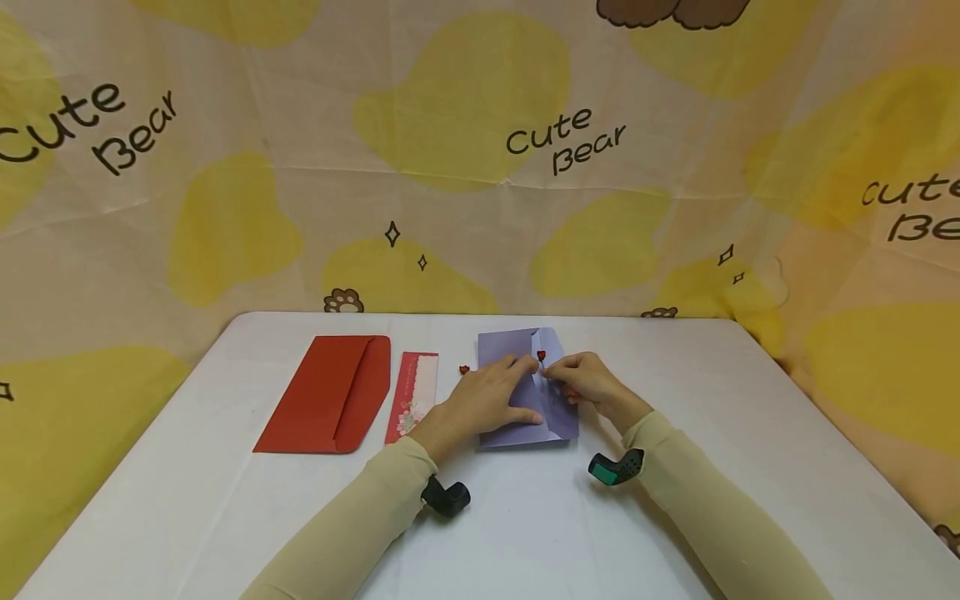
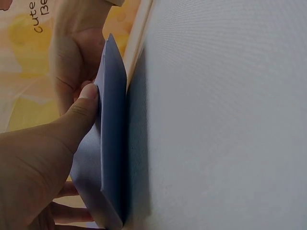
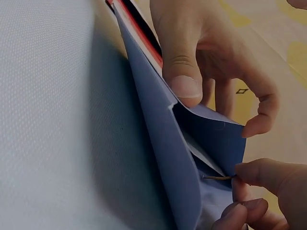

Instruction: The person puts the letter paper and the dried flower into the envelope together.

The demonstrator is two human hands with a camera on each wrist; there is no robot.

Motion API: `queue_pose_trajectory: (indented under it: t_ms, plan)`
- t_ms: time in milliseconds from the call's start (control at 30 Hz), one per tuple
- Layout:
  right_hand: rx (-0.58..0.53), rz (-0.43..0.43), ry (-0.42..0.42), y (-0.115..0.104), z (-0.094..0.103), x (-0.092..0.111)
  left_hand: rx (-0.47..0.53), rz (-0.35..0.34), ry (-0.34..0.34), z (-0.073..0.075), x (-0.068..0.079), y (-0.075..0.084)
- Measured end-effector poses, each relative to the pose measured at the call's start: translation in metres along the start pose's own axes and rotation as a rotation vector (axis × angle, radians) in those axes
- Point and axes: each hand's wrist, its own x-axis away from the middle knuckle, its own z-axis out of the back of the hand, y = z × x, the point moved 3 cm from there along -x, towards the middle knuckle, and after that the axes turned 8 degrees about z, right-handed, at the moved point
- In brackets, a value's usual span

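A light purple envelope (image 1: pixel 504 343) lies on the table with its flap opened to the right. My left hand (image 1: pixel 486 396) rests across it, thumb and fingers spread and pressing. In the right wrist view, the left index fingertip touches the edge of the envelope's gaping mouth, where pale paper (image 3: pixel 205 155) shows inside. With thumb and index finger, my right hand (image 1: pixel 592 382) pinches the thin stem (image 3: pixel 217 178) of a small red flower (image 1: pixel 541 356) at that mouth. Another small red flower (image 1: pixel 464 369) is just left of the envelope, its lower part hidden by my left hand.
A red envelope (image 1: pixel 318 392) lies at the left of the white table (image 1: pixel 525 533). Between the two envelopes is a narrow pink and white card (image 1: pixel 414 383) with printed flowers. A patterned cloth (image 1: pixel 450 100) hangs behind the table.
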Motion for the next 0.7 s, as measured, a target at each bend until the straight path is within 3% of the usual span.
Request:
queue_pose_trajectory:
  t_ms: [700]
  plan:
    - [0.057, -0.015, -0.015, -0.004, -0.012, -0.002, -0.011, 0.008, -0.010, 0.000, 0.000, 0.000]
